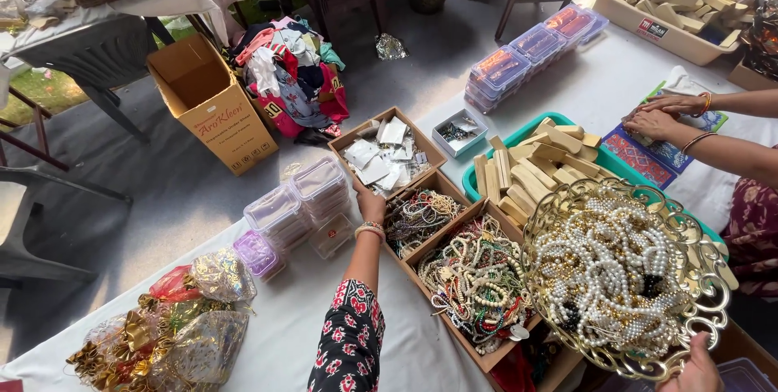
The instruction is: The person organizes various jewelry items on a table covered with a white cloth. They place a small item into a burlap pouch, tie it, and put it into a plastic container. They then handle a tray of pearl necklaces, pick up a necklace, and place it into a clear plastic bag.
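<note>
Mid-sort: left hand [369,197] reaches ahead, fingers closed on the edge of the wooden box of paper tags [387,153], right hand [695,368] grips the rim of the gold filigree tray of pearl strands [624,274] held close; next move likely needs steadying that tray

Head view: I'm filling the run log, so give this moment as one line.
left hand: on rim of compartmented wooden box | right hand: holds ornate gold metal bowl of white pearl strands
</note>
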